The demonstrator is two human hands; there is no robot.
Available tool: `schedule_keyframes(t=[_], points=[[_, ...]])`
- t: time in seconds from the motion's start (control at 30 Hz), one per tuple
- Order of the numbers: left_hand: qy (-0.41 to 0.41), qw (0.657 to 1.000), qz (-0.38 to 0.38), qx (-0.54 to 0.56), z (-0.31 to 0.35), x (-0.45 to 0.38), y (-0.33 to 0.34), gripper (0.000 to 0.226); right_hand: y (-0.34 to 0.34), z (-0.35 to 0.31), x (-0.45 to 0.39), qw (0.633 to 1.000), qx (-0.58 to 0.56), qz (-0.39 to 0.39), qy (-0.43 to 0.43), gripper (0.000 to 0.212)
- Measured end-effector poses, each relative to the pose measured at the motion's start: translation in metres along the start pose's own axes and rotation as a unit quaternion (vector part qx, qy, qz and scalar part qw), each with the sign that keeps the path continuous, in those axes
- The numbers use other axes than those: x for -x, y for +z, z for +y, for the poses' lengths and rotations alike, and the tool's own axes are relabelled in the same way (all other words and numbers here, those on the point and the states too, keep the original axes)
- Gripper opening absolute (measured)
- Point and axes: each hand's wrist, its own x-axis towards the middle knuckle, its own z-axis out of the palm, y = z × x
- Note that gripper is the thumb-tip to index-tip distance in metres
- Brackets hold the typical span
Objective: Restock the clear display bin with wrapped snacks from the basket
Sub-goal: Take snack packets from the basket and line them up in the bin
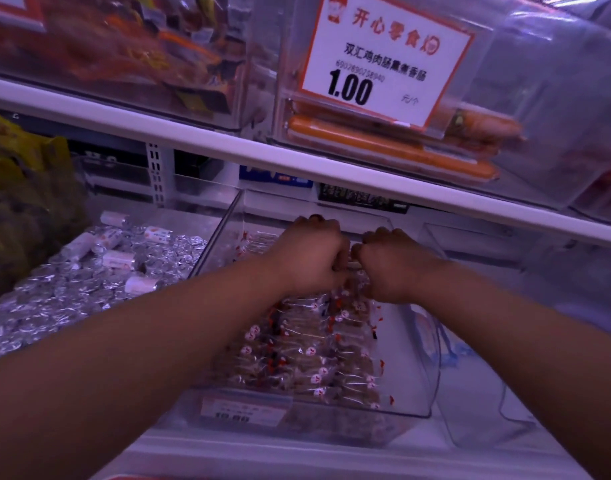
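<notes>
Clear bin holds rows of clear-wrapped brown snacks. Left hand and right hand, fingers curled, grip snacks above the bin's rear.

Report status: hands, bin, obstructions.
Left hand and right hand both gripping clear-wrapped brown snacks inside the clear plastic display bin. Basket not visible. White shelf edge close overhead.

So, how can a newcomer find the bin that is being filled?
Look under the white shelf edge. The clear display bin sits there, both hands inside. Unlike the left bin of silver foil sweets, it holds clear-wrapped brown snacks.
</notes>
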Motion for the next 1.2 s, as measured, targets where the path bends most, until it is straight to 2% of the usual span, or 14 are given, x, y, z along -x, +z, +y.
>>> schedule_keyframes(t=[0.07, 0.13, 0.23, 0.37, 0.53, 0.73, 0.87, 0.97, 1.1, 1.2], points=[[0.057, 0.998, -0.037, -0.009, 0.008, 0.007, -0.004, 0.027, -0.002, 0.003, -0.002, 1.000, -0.016, -0.006, -0.006, 0.046], [0.090, 0.987, -0.127, -0.049, 0.017, 0.016, 0.000, 0.040, -0.005, 0.004, -0.002, 0.999, -0.034, -0.009, -0.012, 0.042], [0.057, 0.976, -0.193, -0.084, 0.023, 0.021, 0.009, 0.050, -0.005, 0.005, -0.002, 0.999, -0.035, -0.011, -0.012, 0.041], [0.016, 0.974, -0.208, -0.088, 0.027, 0.013, 0.012, 0.039, -0.002, 0.007, -0.002, 0.999, -0.041, 0.002, -0.013, 0.029], [-0.054, 0.984, -0.142, -0.099, 0.033, 0.015, 0.024, 0.032, -0.004, 0.007, -0.004, 0.999, -0.041, -0.003, -0.004, 0.017], [-0.126, 0.980, -0.127, -0.086, 0.041, 0.011, 0.025, 0.030, -0.006, 0.007, -0.005, 0.999, -0.032, 0.000, -0.003, 0.022], [-0.131, 0.976, -0.158, -0.072, 0.042, 0.015, 0.023, 0.031, -0.004, 0.007, -0.005, 1.000, -0.008, 0.010, -0.008, 0.019], [-0.131, 0.974, -0.168, -0.082, 0.043, 0.017, 0.023, 0.036, -0.001, 0.006, -0.007, 1.000, 0.012, 0.010, -0.003, 0.026], [-0.124, 0.970, -0.190, -0.091, 0.042, 0.017, 0.024, 0.039, 0.001, 0.004, -0.008, 1.000, 0.025, 0.016, -0.007, 0.018], [-0.114, 0.969, -0.197, -0.091, 0.041, 0.016, 0.022, 0.042, -0.002, 0.004, -0.009, 0.999, 0.028, 0.002, -0.015, 0.020]])
